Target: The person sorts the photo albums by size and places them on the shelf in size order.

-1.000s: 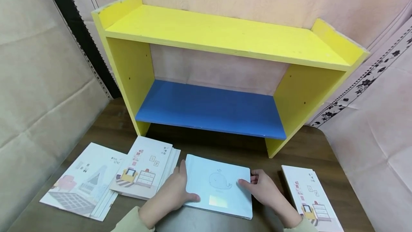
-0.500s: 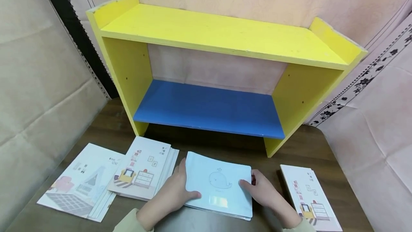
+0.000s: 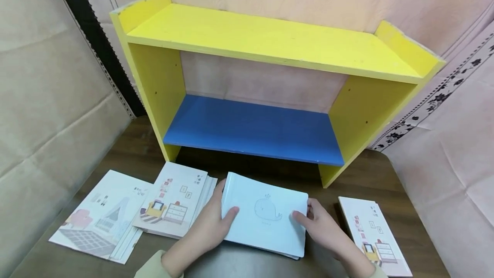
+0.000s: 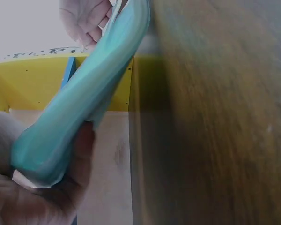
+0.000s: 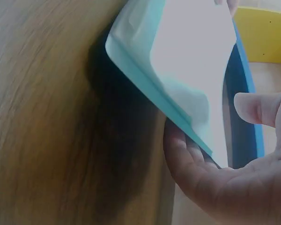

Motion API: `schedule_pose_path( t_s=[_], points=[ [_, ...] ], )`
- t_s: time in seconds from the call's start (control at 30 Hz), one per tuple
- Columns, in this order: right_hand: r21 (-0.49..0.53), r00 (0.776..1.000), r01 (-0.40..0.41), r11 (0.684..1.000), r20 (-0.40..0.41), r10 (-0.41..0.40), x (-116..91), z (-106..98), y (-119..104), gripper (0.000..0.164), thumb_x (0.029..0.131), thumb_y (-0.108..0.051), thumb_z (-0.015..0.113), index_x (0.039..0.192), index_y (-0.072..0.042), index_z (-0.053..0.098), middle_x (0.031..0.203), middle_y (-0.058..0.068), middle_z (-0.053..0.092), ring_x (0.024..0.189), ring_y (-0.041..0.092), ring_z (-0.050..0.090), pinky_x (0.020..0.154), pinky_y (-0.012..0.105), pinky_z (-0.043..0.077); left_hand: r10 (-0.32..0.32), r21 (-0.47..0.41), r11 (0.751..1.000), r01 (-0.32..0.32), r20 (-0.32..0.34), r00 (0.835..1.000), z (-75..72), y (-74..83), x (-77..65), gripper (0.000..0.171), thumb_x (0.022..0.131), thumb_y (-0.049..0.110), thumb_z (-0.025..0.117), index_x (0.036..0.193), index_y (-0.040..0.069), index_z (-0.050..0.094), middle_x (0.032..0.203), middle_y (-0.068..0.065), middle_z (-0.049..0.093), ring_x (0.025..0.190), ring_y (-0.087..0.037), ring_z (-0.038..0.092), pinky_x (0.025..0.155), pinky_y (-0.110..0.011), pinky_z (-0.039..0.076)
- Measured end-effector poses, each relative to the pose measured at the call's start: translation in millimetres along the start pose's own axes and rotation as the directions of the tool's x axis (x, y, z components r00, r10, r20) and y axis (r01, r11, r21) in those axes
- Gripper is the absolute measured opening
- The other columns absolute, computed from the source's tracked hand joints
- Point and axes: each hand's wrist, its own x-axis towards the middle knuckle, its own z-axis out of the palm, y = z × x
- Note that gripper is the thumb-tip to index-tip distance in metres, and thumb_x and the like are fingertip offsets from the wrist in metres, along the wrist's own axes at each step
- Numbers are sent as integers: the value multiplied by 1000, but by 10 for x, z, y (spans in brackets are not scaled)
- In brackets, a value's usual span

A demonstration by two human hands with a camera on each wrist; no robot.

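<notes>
Both hands hold a small stack of pale blue notebooks [image 3: 266,213], the top cover bearing a line-drawn whale, in the middle of the head view. At its left end my left hand [image 3: 212,216] has the thumb on the cover and the fingers round the edge. My right hand [image 3: 318,222] grips the right edge, thumb over the cover. The right wrist view shows the notebooks [image 5: 178,61] tilted, with a shadow on the table below and the right hand's fingers [image 5: 182,150] under the edge. In the left wrist view the notebooks' rounded spine [image 4: 79,103] lies in the left hand [image 4: 42,201].
Behind the hands stands a yellow bookshelf [image 3: 270,33] with a blue lower shelf [image 3: 251,128]. White books with pink buildings [image 3: 92,218] and with furniture pictures [image 3: 173,200] overlap at left. Another white book stack [image 3: 372,235] lies right, on the brown table [image 3: 131,153].
The notebooks have come up off the table and turned slightly, their far edge rising toward the shelf. Both hands have moved with them. The other books stay where they were.
</notes>
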Motion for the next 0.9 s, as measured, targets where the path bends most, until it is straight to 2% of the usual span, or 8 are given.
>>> schedule_pose_path(
  t_s=[0.1,0.17,0.27,0.37,0.47,0.57,0.73,0.9],
  points=[
    [88,999,43,995,8,-44,-53,-2,-57,66,104,-30,64,151,3,31,152,26,48,142,42,47,107,54,50,-5,-93,996,0,-48,999,-47,30,-14,74,105,19,60,164,10,17,167,-18,31,153,-35,33,121,-57,32],
    [153,997,75,985,9,-77,-77,2,-95,64,104,-24,63,152,-1,29,154,24,49,143,39,48,108,50,50,-13,-151,989,0,-87,996,-81,47,-20,71,105,19,60,164,14,20,166,-16,32,152,-34,35,120,-57,33],
    [253,994,98,963,11,-104,-100,14,-144,63,105,-17,61,154,-4,25,151,20,52,137,33,54,104,43,53,1,-217,976,-31,-137,991,-125,69,-23,68,105,16,60,162,16,25,161,-15,40,146,-32,44,116,-54,41],
    [311,995,91,946,10,-99,-116,25,-171,63,105,-14,60,154,-6,23,146,18,57,124,28,62,95,39,57,16,-247,967,-56,-163,987,-150,80,-30,67,104,12,61,161,18,27,153,-15,49,136,-28,53,107,-45,50],
    [341,996,77,937,9,-85,-129,34,-177,61,105,-12,60,154,-7,24,142,18,61,116,26,66,89,38,57,18,-277,959,-65,-170,985,-165,88,-39,66,104,11,60,161,19,27,147,-15,54,127,-26,58,97,-34,56],
    [362,996,61,930,42,-82,-137,45,-181,59,105,-15,60,153,-6,26,141,19,62,114,26,68,88,39,59,16,-315,946,-77,-192,981,-187,104,-44,66,105,11,60,161,21,26,141,-14,57,118,-25,61,89,-28,58],
    [373,985,58,926,132,-115,-148,72,-185,59,106,-22,60,152,-3,28,140,21,62,113,26,71,92,39,60,48,-339,931,-133,-248,968,-246,129,-46,65,105,12,60,160,21,25,139,-13,57,118,-24,61,89,-26,57],
    [388,973,86,918,164,-160,-164,97,-173,63,105,-22,61,154,-5,25,141,22,61,113,27,71,90,39,60,49,-354,924,-144,-265,963,-264,123,-64,66,105,13,60,159,22,24,134,-12,58,114,-23,61,87,-26,58]
  ],
)
